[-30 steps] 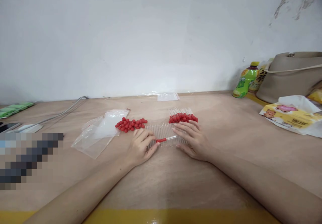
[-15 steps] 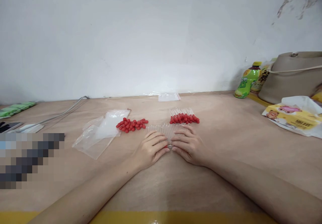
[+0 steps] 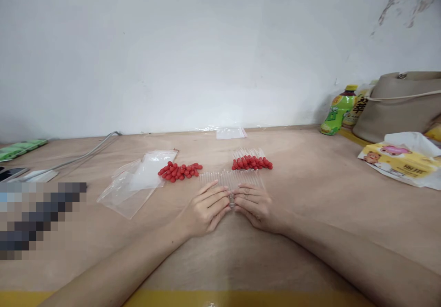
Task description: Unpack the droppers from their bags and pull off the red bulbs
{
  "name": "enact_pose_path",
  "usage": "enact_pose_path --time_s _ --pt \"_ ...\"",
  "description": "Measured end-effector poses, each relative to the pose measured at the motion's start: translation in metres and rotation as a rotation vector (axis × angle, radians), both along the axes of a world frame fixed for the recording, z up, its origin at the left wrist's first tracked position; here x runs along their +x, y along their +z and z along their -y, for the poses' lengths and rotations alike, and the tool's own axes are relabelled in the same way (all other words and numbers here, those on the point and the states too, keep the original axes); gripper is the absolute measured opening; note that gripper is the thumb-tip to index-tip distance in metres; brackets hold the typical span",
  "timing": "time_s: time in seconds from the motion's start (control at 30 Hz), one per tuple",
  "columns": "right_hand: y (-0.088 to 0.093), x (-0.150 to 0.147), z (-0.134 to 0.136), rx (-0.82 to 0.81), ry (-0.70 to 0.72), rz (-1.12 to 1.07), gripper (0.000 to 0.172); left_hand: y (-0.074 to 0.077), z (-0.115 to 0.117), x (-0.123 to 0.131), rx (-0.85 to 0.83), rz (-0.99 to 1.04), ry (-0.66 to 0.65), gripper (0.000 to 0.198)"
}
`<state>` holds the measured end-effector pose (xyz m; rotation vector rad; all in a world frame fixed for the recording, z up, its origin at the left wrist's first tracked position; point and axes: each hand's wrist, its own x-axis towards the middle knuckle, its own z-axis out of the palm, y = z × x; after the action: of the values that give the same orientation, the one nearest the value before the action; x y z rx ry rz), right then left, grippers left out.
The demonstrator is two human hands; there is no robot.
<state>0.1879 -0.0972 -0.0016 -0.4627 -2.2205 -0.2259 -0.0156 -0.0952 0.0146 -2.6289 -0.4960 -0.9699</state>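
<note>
A row of thin clear tubes (image 3: 225, 177) lies side by side on the table, their far ends pointing toward the wall. My left hand (image 3: 208, 206) rests flat over the near left part of the row, fingers stretched out. On the near right part lies my right hand (image 3: 254, 206), its fingers also extended and its tips close to those of the left. Both hands hide much of the tubes. Beyond the left hand is a pile of red rubber bulbs (image 3: 179, 171). Behind the row, several clear tubes with red bulbs (image 3: 252, 162) lie together, bulbs toward me.
Clear plastic bags (image 3: 138, 187) lie to the left, with a grey cable (image 3: 86, 153) behind them. A small plastic bag (image 3: 230, 133) is near the wall. At the right stand a green bottle (image 3: 338, 111), a beige bag (image 3: 396, 107) and a yellow-white packet (image 3: 401, 157).
Both hands have shifted slightly toward me along the tubes, so more of the tubes' far part shows. A small red spot by my left fingers is no longer visible.
</note>
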Motion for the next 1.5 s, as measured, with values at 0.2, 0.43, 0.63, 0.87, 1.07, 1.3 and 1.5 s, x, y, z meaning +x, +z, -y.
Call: enact_pose_path --time_s 0.2,0.43,0.63,0.87,1.07,1.3,1.5 --pt "0.002 0.002 0.002 0.055 0.007 0.01 0.008 0.0 0.002 -0.002 -0.036 -0.019 0.015 0.014" --pt "0.003 0.006 0.002 0.113 -0.001 0.018 0.011 0.002 0.004 -0.003 -0.025 -0.023 0.04 0.012" --pt "0.005 0.009 0.002 0.184 0.01 0.039 0.013 0.002 0.005 -0.003 0.001 -0.025 0.036 0.012" --pt "0.008 0.012 0.004 0.239 -0.003 0.109 0.015 0.002 0.006 -0.005 0.022 -0.004 0.028 0.011" --pt "0.007 0.023 -0.003 0.222 -0.055 0.035 0.016 0.003 -0.001 -0.018 0.066 0.072 0.127 0.01" --pt "0.004 0.031 -0.018 0.076 -0.523 -0.096 0.019 0.034 -0.049 -0.086 -0.09 0.448 0.725 0.023" --pt "0.0 0.023 -0.024 0.006 -0.614 -0.053 0.023 0.041 -0.085 -0.144 -0.64 0.567 1.034 0.037"
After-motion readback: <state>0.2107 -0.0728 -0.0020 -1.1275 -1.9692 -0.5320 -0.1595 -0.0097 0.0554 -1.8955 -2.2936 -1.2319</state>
